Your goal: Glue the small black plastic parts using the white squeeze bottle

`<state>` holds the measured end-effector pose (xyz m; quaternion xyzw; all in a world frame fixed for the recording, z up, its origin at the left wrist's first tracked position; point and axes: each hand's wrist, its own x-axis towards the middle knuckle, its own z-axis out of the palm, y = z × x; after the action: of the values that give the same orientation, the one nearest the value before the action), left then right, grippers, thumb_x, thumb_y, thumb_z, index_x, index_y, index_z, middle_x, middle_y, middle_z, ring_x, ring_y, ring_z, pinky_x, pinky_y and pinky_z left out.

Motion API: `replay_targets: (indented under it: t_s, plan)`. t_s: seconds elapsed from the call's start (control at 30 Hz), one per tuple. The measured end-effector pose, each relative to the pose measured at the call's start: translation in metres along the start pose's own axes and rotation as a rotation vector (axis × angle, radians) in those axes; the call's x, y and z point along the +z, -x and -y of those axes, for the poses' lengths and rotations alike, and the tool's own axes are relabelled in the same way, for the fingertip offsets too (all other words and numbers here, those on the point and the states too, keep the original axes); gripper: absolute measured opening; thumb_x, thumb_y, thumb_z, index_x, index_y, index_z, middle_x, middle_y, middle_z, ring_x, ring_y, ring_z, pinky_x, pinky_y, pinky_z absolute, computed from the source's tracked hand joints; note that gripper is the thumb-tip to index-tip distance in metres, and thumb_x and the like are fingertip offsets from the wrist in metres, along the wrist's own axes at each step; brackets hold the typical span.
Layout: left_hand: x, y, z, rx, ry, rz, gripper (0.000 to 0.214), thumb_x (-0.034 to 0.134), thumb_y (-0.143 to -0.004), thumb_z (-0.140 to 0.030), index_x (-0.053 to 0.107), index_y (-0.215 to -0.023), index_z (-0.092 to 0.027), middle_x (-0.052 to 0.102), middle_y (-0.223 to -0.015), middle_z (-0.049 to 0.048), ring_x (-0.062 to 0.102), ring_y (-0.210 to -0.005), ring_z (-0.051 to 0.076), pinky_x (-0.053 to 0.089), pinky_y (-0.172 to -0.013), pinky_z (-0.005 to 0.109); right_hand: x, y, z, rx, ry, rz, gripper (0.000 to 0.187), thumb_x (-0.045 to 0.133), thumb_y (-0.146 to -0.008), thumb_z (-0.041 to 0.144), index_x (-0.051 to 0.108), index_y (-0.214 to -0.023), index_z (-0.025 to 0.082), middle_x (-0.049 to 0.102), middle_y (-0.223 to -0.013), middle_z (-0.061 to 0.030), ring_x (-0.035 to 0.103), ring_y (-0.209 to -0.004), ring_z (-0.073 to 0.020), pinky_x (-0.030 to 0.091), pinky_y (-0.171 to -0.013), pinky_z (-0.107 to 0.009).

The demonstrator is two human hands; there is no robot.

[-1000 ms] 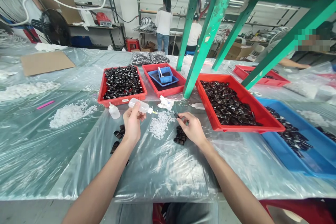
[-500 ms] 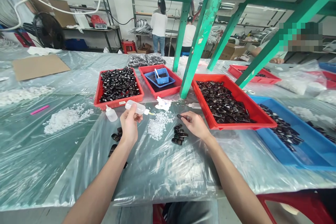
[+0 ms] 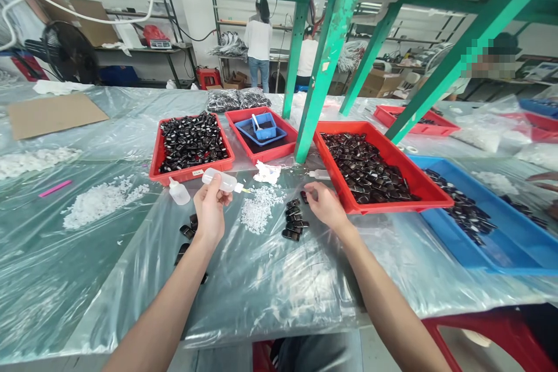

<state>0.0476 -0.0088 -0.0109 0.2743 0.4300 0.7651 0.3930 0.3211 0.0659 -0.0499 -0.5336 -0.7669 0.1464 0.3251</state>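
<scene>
At frame centre, the left hand (image 3: pixel 210 209) is raised, wrist bent, its grip closed around a translucent soft plastic squeeze bottle (image 3: pixel 220 179) lying sideways, nozzle pointing right. The right hand (image 3: pixel 325 207) hovers palm-down, fingertips pinching a small glossy black part (image 3: pixel 304 196) above the crinkled plastic-sheeted worktop (image 3: pixel 270 279), beside a white granule pile (image 3: pixel 257 211).

My one head-worn camera looks forward and down, close over the plastic-covered table (image 3: pixel 270 285), toward the far shelves (image 3: pixel 143 46)
</scene>
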Motion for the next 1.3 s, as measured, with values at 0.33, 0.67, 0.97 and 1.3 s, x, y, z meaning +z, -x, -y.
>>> replay_targets:
  t_s: [0.33, 0.67, 0.97, 1.3]
  plan:
    - [-0.001, 0.001, 0.003, 0.008, -0.019, 0.007, 0.041, 0.076, -0.077, -0.052, 0.056, -0.065, -0.018, 0.054, -0.059, -0.0019, 0.049, -0.051, 0.01, 0.034, -0.05, 0.025, -0.001, 0.003, 0.021, 0.034, 0.004, -0.019, 0.012, 0.066, -0.083, 0.021, 0.067, -0.096, 0.023, 0.073, -0.092, -0.0035, 0.065, -0.069, -0.0177, 0.047, -0.062, -0.028]
    - [0.001, 0.002, 0.004, -0.002, -0.011, 0.006, 0.04, 0.077, -0.076, -0.051, 0.059, -0.066, -0.017, 0.054, -0.058, -0.0014, 0.047, -0.051, 0.01, 0.033, -0.049, 0.024, 0.007, 0.017, 0.061, -0.026, -0.606, 0.037, 0.029, 0.067, -0.088, 0.047, 0.058, -0.1, 0.021, 0.065, -0.077, 0.0005, 0.057, -0.063, -0.0146, 0.04, -0.055, -0.025]
    - [0.009, 0.012, 0.001, 0.014, 0.035, 0.072, 0.043, 0.081, -0.073, -0.051, 0.058, -0.063, -0.016, 0.057, -0.057, -0.001, 0.049, -0.051, 0.01, 0.037, -0.05, 0.023, 0.019, 0.031, 0.08, 0.076, -0.87, 0.286, 0.04, 0.074, -0.083, 0.054, 0.052, -0.096, 0.023, 0.06, -0.07, 0.0036, 0.048, -0.056, -0.0118, 0.039, -0.055, -0.025]
    - [0.009, 0.014, 0.004, 0.036, -0.046, 0.152, 0.039, 0.079, -0.078, -0.051, 0.067, -0.073, -0.014, 0.061, -0.061, 0.0008, 0.048, -0.049, 0.01, 0.036, -0.049, 0.023, 0.02, 0.033, 0.082, 0.058, -0.824, 0.319, 0.038, 0.074, -0.084, 0.052, 0.052, -0.095, 0.023, 0.064, -0.075, 0.0022, 0.048, -0.055, -0.0112, 0.033, -0.052, -0.026]
